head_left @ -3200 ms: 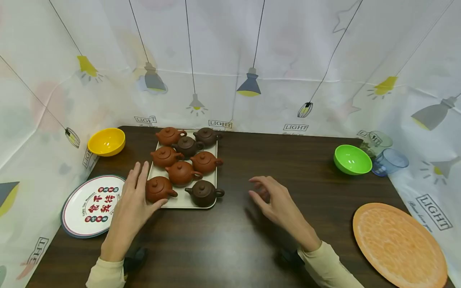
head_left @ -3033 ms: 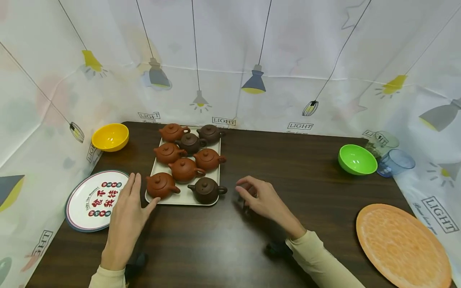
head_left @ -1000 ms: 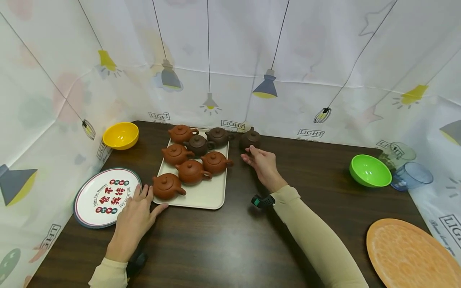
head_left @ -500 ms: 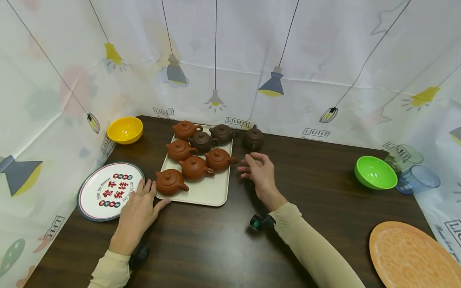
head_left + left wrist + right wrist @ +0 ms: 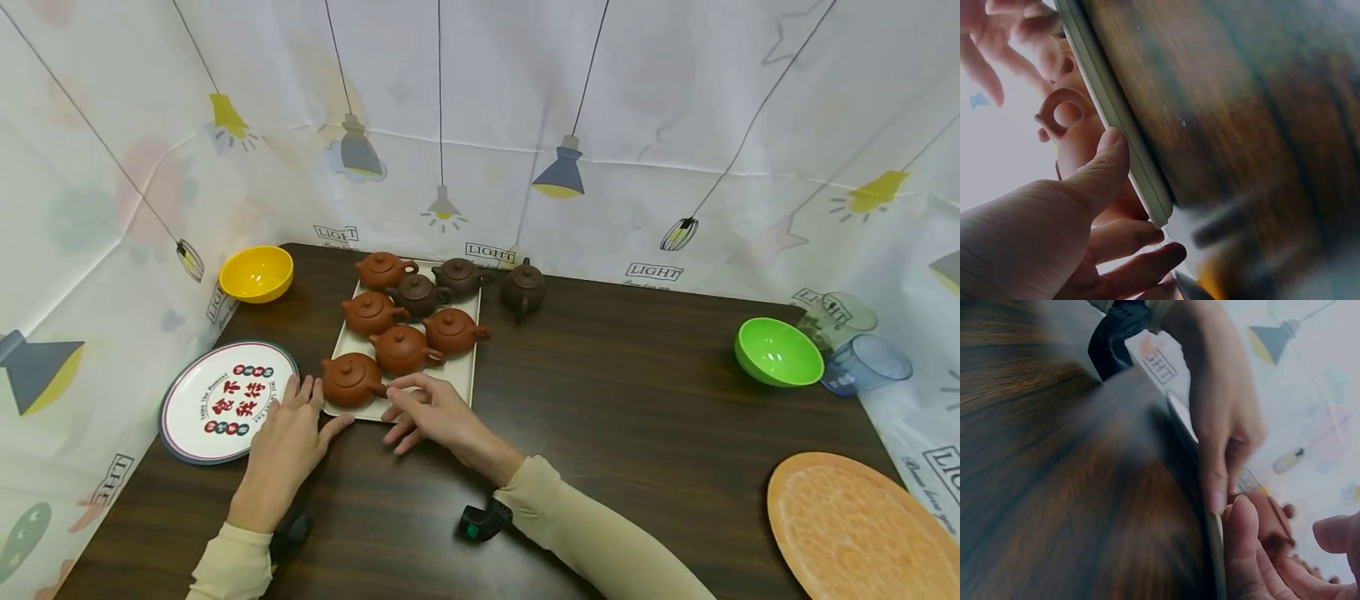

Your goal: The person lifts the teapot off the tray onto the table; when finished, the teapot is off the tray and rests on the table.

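Note:
My left hand (image 5: 288,437) rests at the near left corner of a cream tray (image 5: 457,375), fingers fairly straight along its side. Its thumb touches the front rim, also seen in the left wrist view. My right hand (image 5: 442,421) hovers over the tray's front edge, fingers spread and holding nothing. Its index fingertip is close to the handle of a reddish-brown teapot (image 5: 350,381); contact cannot be told. More reddish-brown teapots (image 5: 402,348) and two dark brown teapots (image 5: 417,295) stand on the tray. Another dark teapot (image 5: 522,289) stands on the table, right of the tray's back corner.
A white plate with red lettering (image 5: 225,442) lies left of my left hand, a yellow bowl (image 5: 257,275) behind it. At the right are a green bowl (image 5: 778,353), a blue clear cup (image 5: 873,362) and a round orange board (image 5: 862,525). Printed cloth walls the table (image 5: 637,450).
My right hand carried the dark teapot from the tray's front right to the table at the back, released it, and came back to the tray's front. The left hand has settled at the tray corner.

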